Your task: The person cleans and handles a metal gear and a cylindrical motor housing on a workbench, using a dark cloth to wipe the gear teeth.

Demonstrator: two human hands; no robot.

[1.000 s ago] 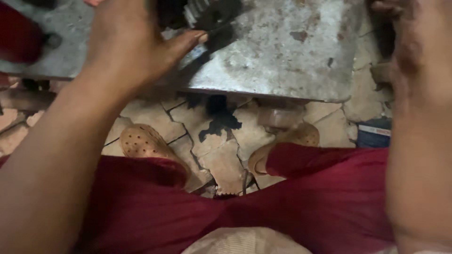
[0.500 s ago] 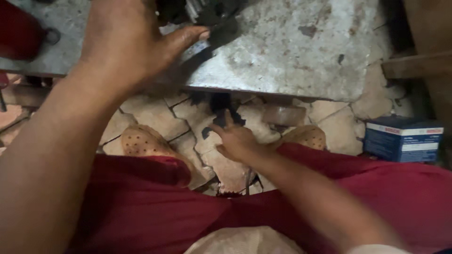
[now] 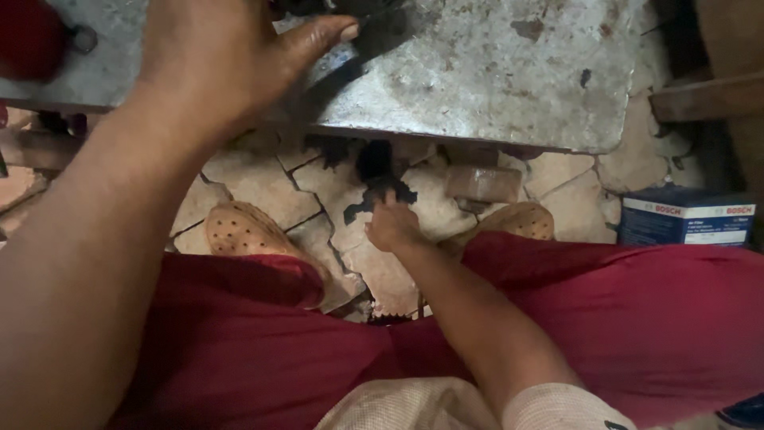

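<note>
The right hand (image 3: pixel 391 227) reaches down between the knees to the floor, fingers curled shut on a small black part (image 3: pixel 380 191) lying on the tiles (image 3: pixel 263 187); only the part's jagged upper outline shows past the knuckles. Its long axis runs roughly 9 to 3 o'clock, and which end leads cannot be told. The left hand (image 3: pixel 227 60) rests palm-down on the grey metal plate (image 3: pixel 493 72) at 11 o'clock from the right hand, fingers spread and thumb stretched toward 3 o'clock, touching a dark tool (image 3: pixel 350 32) at the plate's top; whether it grips that tool cannot be told. The plate's near edge runs left to right just above the black part, with a dark gap beneath it at 12 o'clock. A brown block (image 3: pixel 483 183) lies on the tiles at 2 o'clock from the right hand, just under the plate edge. Tan perforated shoes sit at 9 o'clock (image 3: pixel 239 231) and 3 o'clock (image 3: pixel 521 220), leaving a narrow strip of cracked tile between them. The red trousers (image 3: pixel 239 342) close off the room at 6 o'clock. A blue and white box (image 3: pixel 684 216) stands well apart at 3 o'clock.
</note>
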